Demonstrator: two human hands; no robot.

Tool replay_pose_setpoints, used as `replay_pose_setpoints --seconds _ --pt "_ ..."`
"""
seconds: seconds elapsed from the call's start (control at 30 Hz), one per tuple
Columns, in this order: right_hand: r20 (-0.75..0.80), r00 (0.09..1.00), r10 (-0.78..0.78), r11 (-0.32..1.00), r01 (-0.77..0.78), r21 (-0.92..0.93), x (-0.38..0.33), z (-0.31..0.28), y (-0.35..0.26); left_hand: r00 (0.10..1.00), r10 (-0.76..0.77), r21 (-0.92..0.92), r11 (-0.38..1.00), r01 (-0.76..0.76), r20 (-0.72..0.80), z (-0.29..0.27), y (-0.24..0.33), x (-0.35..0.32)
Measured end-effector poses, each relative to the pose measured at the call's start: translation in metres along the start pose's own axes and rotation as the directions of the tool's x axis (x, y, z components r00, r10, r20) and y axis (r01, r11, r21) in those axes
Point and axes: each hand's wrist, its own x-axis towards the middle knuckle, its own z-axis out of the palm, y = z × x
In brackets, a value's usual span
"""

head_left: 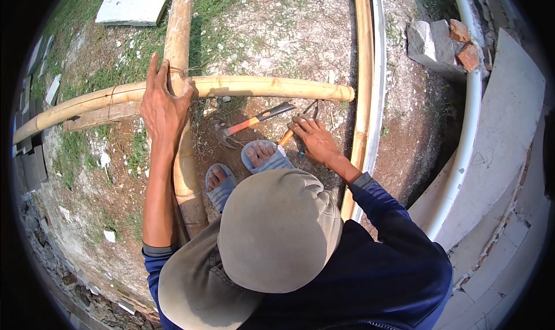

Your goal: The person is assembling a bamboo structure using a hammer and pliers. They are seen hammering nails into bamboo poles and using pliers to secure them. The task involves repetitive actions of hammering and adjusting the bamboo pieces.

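My left hand [164, 107] lies over the crossing of two bamboo poles, its fingers stretched out and its thumb apart. Beneath it the thick upright pole [180, 32] meets the curved crosswise pole [254, 86], and a thin tie shows at the joint. My right hand [313, 138] is low near the ground, fingers curled down over a tool with an orange handle [286, 137]. The fingers cover much of this tool, so I cannot make out its kind. Just left of that hand, a claw hammer [253, 121] with an orange-and-black handle rests on the soil.
A long bamboo pole [363, 70] and a pale metal strip [378, 70] run along the right. Beyond them are a white pipe [469, 116], a concrete block [433, 44] and brick pieces [467, 57]. A short wooden plank [104, 117] sits under the curved pole; a white slab [134, 3] lies far left.
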Motion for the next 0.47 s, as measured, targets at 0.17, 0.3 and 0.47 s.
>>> replay_pose_setpoints --seconds 0.17,0.3,0.47 --pt "-0.043 0.89 0.455 0.868 -0.432 0.243 0.005 -0.007 -0.014 0.998 0.063 0.042 0.997 -0.062 -0.029 0.007 0.0 -0.001" --pt "-0.07 0.617 0.784 0.574 -0.676 0.463 0.036 0.018 -0.03 0.995 0.079 0.047 0.996 -0.076 -0.061 0.011 -0.007 -0.002" --pt "-0.21 0.578 0.789 0.557 -0.526 0.643 0.042 0.067 -0.035 0.995 0.082 0.005 0.997 -0.082 -0.06 0.011 -0.006 0.0"
